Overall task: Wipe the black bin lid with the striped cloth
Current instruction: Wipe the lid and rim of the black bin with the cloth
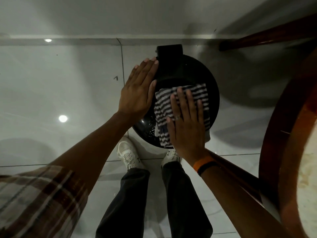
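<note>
We are looking straight down at the black bin lid [187,73], which is sitting round and shiny on top of its bin on the white tiled floor [68,83]. The striped cloth [164,107] is lying flat on the near half of the lid, with one end hanging a little over the near edge. Our right hand [186,124] is lying flat on the cloth with its fingers spread out, pressing it onto the lid. Our left hand [139,88] is resting flat against the left side of the lid, fingers held close together, holding nothing. Our two white shoes [127,154] are standing just below the lid. A brown wooden table [277,152] is standing to the right of the lid.
</note>
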